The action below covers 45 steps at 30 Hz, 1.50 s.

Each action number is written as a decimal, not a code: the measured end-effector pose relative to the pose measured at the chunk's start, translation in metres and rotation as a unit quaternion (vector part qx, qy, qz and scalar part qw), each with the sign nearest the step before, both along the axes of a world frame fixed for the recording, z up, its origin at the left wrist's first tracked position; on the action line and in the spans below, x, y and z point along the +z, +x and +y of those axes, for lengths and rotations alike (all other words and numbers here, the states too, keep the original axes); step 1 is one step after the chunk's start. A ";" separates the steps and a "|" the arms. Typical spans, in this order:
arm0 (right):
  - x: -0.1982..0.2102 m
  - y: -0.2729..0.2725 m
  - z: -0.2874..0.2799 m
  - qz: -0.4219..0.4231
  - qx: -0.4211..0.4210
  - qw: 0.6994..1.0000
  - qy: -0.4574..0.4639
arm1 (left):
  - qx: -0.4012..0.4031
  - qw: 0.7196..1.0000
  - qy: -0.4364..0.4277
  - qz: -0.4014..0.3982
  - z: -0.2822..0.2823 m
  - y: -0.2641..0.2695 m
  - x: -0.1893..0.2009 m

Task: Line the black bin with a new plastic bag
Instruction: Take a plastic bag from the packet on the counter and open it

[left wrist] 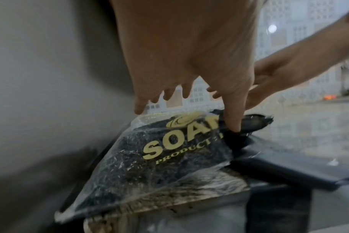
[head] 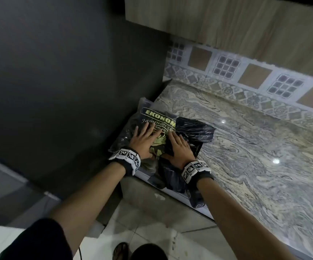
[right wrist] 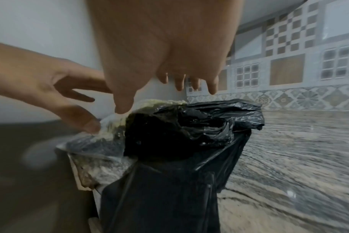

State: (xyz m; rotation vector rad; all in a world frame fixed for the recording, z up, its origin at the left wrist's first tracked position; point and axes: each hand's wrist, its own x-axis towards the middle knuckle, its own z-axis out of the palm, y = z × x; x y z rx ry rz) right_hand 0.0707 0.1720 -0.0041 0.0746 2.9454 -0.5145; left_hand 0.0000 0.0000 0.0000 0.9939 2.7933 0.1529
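A clear pack of black plastic bags (head: pixel 152 117) with gold lettering lies at the left corner of the marble counter (head: pixel 255 151). My left hand (head: pixel 144 140) rests flat on the pack with its fingers spread. Just to its right, my right hand (head: pixel 178 147) lies with straight fingers on a loose black bag (head: pixel 195 132), which is crumpled beside the pack and hangs over the counter's front edge. The left wrist view shows the pack (left wrist: pixel 159 157) below my left hand (left wrist: pixel 189 63), thumb down at the black plastic. In the right wrist view my right hand (right wrist: pixel 165 47) hovers over the bag (right wrist: pixel 169 189). No bin is in view.
A tall dark appliance (head: pixel 58 91) stands close against the pack on the left. Patterned wall tiles (head: pixel 245 76) run behind the counter, and a wooden cabinet (head: pixel 226 19) hangs overhead. Pale floor tiles (head: pixel 152 222) and my sandalled foot (head: pixel 122 250) are below.
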 end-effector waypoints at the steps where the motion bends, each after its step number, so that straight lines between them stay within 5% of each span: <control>1: -0.007 -0.004 -0.001 -0.008 -0.010 1.000 -0.019 | -0.001 1.000 -0.007 -0.003 0.001 -0.006 -0.005; 4: -0.028 -0.008 -0.007 -0.030 -0.043 0.999 -0.008 | 0.022 0.999 -0.019 -0.045 -0.001 -0.015 -0.025; 8: -0.045 -0.004 -0.014 0.090 -0.069 0.994 -0.002 | 0.025 0.997 -0.013 -0.065 -0.005 -0.020 -0.046; 15: -0.026 0.003 -0.007 0.122 -0.101 0.987 -0.019 | 0.026 0.997 -0.001 -0.076 -0.007 -0.024 -0.044; 22: 0.007 0.032 0.027 0.169 -0.126 0.977 -0.032 | 0.041 0.996 -0.011 -0.074 0.020 -0.003 -0.010; 28: 0.048 0.070 0.056 0.222 -0.102 0.970 -0.015 | -0.042 0.997 0.059 -0.029 0.063 0.031 0.035; 34: 0.084 0.107 0.098 0.241 -0.132 0.961 -0.014 | -0.029 0.989 0.141 0.024 0.098 0.067 0.071; 40: 0.113 0.145 0.104 0.137 -0.071 0.976 0.153 | 0.002 0.983 0.183 0.003 0.111 0.098 0.099; 45: 0.135 0.154 0.074 0.203 -0.052 0.966 0.154 | -0.004 0.982 0.187 0.013 0.098 0.115 0.129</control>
